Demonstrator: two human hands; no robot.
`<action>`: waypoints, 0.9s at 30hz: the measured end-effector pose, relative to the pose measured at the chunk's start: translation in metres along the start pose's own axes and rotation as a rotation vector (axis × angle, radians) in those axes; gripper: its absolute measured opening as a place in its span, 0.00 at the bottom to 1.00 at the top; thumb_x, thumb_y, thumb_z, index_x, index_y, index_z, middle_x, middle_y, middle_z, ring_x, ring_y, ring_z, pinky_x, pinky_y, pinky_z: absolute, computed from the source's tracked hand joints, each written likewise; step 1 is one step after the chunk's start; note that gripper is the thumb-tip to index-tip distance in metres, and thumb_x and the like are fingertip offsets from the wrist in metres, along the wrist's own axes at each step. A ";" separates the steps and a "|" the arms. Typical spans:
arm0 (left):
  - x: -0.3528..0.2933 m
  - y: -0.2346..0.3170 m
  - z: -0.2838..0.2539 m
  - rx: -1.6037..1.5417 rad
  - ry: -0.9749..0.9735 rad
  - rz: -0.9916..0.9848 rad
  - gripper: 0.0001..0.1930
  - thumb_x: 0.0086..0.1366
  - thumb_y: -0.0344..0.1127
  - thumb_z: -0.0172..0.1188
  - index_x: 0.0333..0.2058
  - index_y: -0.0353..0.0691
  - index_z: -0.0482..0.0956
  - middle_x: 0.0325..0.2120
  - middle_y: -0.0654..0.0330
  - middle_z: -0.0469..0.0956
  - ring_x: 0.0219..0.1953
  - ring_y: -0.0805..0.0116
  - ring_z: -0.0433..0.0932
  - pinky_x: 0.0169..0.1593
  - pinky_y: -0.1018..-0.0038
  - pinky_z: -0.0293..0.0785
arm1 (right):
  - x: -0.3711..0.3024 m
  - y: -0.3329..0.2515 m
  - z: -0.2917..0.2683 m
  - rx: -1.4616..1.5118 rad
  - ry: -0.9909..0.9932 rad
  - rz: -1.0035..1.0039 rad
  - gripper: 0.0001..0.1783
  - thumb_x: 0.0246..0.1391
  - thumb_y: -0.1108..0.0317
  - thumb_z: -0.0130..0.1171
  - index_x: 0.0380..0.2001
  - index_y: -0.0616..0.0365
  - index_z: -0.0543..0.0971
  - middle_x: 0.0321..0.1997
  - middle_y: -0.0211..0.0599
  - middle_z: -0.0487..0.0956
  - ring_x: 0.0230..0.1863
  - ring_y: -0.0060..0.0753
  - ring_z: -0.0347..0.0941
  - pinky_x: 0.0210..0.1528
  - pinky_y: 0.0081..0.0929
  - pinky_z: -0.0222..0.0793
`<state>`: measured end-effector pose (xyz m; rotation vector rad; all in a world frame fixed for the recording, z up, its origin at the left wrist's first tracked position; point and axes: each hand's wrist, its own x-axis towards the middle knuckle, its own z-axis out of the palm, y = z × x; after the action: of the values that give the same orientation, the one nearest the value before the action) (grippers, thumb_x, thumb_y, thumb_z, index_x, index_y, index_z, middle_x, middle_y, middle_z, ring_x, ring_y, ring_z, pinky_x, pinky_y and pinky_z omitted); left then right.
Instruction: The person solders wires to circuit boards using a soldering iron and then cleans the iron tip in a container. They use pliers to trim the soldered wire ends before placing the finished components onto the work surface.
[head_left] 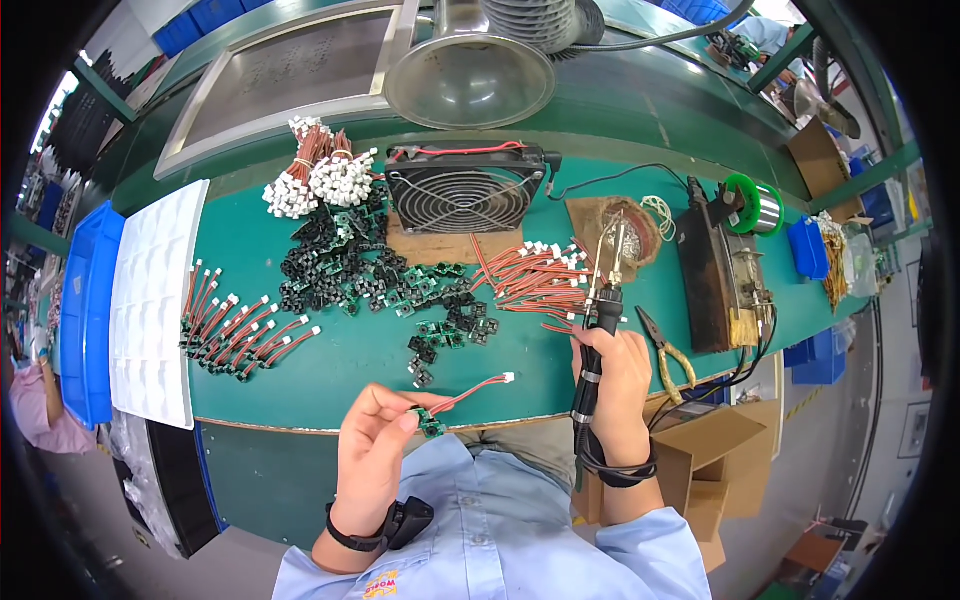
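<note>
My left hand [375, 440] pinches a small green circuit board [430, 424] at the table's front edge. From that board a short red wire lead [468, 391] runs out to a white connector. Black-handled, the soldering iron [606, 312] is gripped in my right hand [622, 375], its tip pointing away over the table. A loose pile of red wire leads with white connectors [545, 280] lies just left of the iron. Farther left is a heap of small green and black circuit boards [345, 265]. Boards with leads attached [240, 345] lie in rows near the white tray.
A black fan [465, 190] stands behind the heap, with a metal extraction hood [470, 85] above. At right are a solder spool [765, 210], a dark soldering station [708, 280] and pliers [672, 360]. A white tray [155, 300] and blue bin [90, 310] border the left side.
</note>
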<state>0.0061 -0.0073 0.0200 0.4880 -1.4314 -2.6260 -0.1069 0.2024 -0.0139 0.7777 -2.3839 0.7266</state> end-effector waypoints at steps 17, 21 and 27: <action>-0.005 -0.032 -0.022 0.025 -0.263 0.134 0.03 0.66 0.27 0.47 0.37 0.36 0.65 0.44 0.53 0.73 0.47 0.70 0.71 0.49 0.73 0.67 | -0.013 0.045 0.040 0.863 0.226 0.847 0.06 0.50 0.79 0.50 0.33 0.61 0.71 0.24 0.31 0.69 0.27 0.24 0.66 0.29 0.19 0.63; -0.009 -0.025 -0.019 -0.039 -0.218 0.125 0.03 0.66 0.28 0.46 0.37 0.36 0.64 0.42 0.56 0.73 0.42 0.75 0.71 0.43 0.77 0.68 | -0.020 0.052 0.038 0.576 0.200 0.515 0.16 0.48 0.85 0.49 0.41 0.59 0.68 0.29 0.33 0.70 0.30 0.24 0.66 0.32 0.20 0.64; -0.011 -0.014 -0.016 0.126 -0.185 0.145 0.06 0.66 0.29 0.47 0.39 0.34 0.64 0.36 0.60 0.72 0.35 0.78 0.73 0.37 0.82 0.68 | -0.017 0.056 0.030 0.397 0.265 0.234 0.18 0.47 0.85 0.50 0.42 0.58 0.66 0.33 0.32 0.69 0.30 0.23 0.66 0.33 0.16 0.63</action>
<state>0.0230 -0.0098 0.0032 0.1480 -1.6265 -2.5320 -0.1405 0.2287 -0.0635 0.5134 -2.1343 1.3393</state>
